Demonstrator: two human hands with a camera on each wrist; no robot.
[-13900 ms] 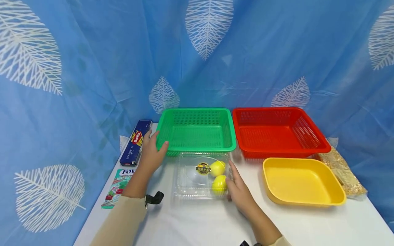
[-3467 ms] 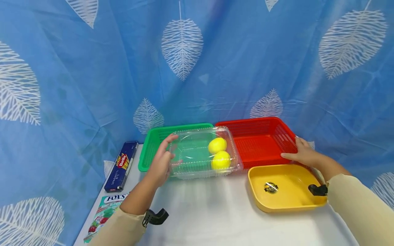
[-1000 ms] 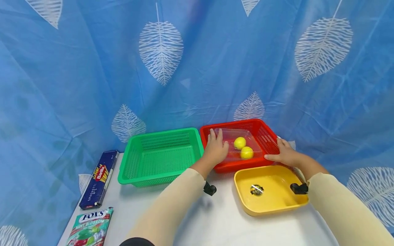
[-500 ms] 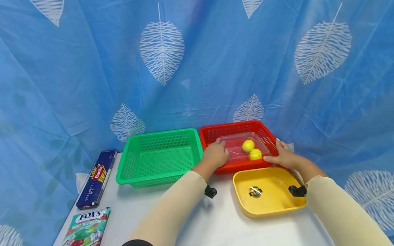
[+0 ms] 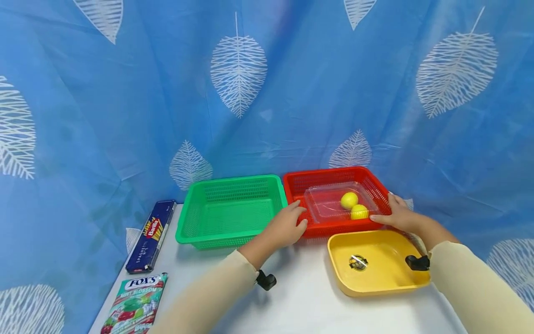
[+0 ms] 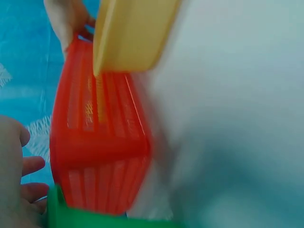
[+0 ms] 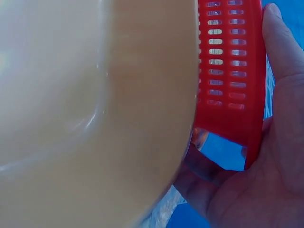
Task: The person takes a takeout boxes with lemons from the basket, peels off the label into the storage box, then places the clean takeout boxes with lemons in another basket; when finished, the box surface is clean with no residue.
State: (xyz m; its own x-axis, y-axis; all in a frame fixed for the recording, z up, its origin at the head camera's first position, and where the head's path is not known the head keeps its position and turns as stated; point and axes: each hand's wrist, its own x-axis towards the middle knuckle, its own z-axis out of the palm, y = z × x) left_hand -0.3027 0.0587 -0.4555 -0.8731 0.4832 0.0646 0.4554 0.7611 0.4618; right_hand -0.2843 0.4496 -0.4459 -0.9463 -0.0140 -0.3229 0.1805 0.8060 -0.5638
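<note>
A clear plastic clamshell box (image 5: 325, 208) lies inside the red basket (image 5: 333, 228), with two round yellow, lemon-like things (image 5: 349, 201) in its right half. My left hand (image 5: 288, 225) hovers at the basket's front left corner, fingers apart and loosely bent, holding nothing. The left wrist view shows that hand (image 6: 12, 171) apart from the red basket's wall (image 6: 102, 147). At the front right corner, my right hand (image 5: 402, 214) grips the basket's rim. In the right wrist view, its thumb (image 7: 282, 42) lies along the rim, with the fingers partly hidden behind the yellow tub.
A green basket (image 5: 233, 242) stands left of the red one. The yellow tub (image 5: 384, 273) in front has a black-and-gold sticker (image 5: 358, 262) in it. On the left lie a blue spaghetti box (image 5: 151, 236) and a Fox's candy bag (image 5: 135, 304). A blue curtain (image 5: 300, 93) hangs behind.
The clear box was carried from the front of the green basket into the red one and set down. My left hand has let go of it and drawn back left; the right stays on the rim.
</note>
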